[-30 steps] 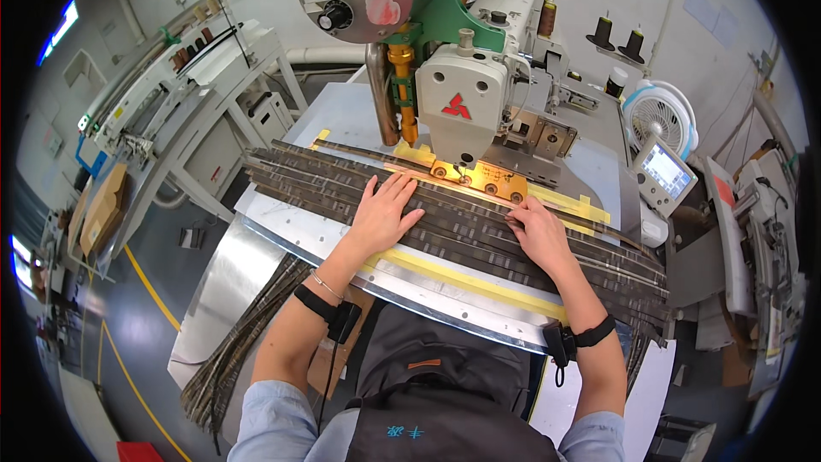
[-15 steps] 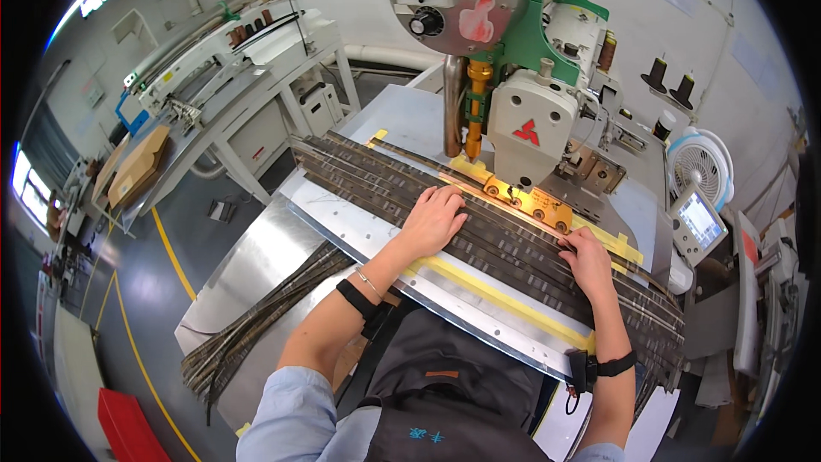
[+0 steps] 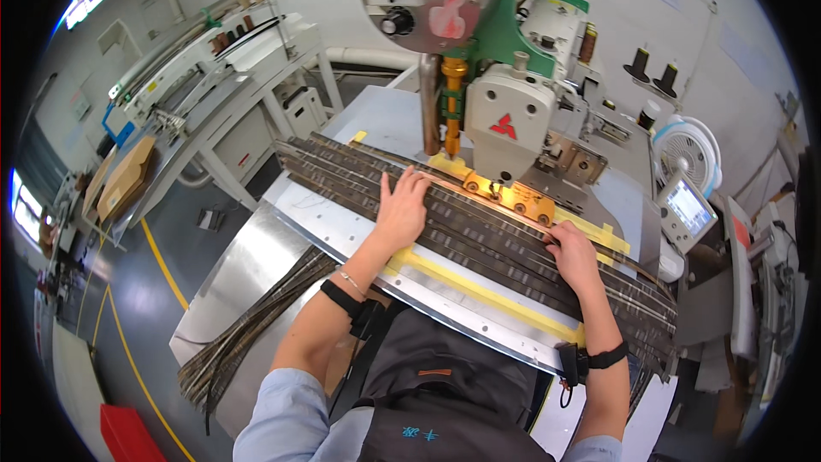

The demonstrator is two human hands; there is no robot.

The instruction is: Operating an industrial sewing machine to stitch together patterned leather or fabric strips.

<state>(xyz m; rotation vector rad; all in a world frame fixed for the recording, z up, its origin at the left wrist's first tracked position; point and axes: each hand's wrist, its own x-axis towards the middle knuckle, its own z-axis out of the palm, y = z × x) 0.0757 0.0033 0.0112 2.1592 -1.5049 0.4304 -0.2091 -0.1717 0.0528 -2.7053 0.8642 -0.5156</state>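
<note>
Long dark strips with pale marks (image 3: 483,244) lie side by side, slanting across a white perforated plate (image 3: 318,221) in front of a sewing machine head (image 3: 505,115). My left hand (image 3: 402,210) rests palm down on the strips, fingers stretched out and a little apart, with the tips at the far rows. Farther right, my right hand (image 3: 572,257) has its fingers curled and its thumb drawn in at the edge of a far strip, beside the right end of a brass-coloured clamp bar (image 3: 518,200). The exact contact beneath those fingertips is hidden.
A gold vertical rod (image 3: 453,111) stands left of the machine head. Yellow tape (image 3: 479,293) runs along the plate. A bundle of loose strips (image 3: 244,334) hangs over the metal table at left. A fan (image 3: 687,156) and a control screen (image 3: 687,205) stand at right.
The whole view has shifted slightly, so the machine appears farther left. My left hand has slid a little left over the strips and its fingers have spread. My right hand stays near the clamp's right end.
</note>
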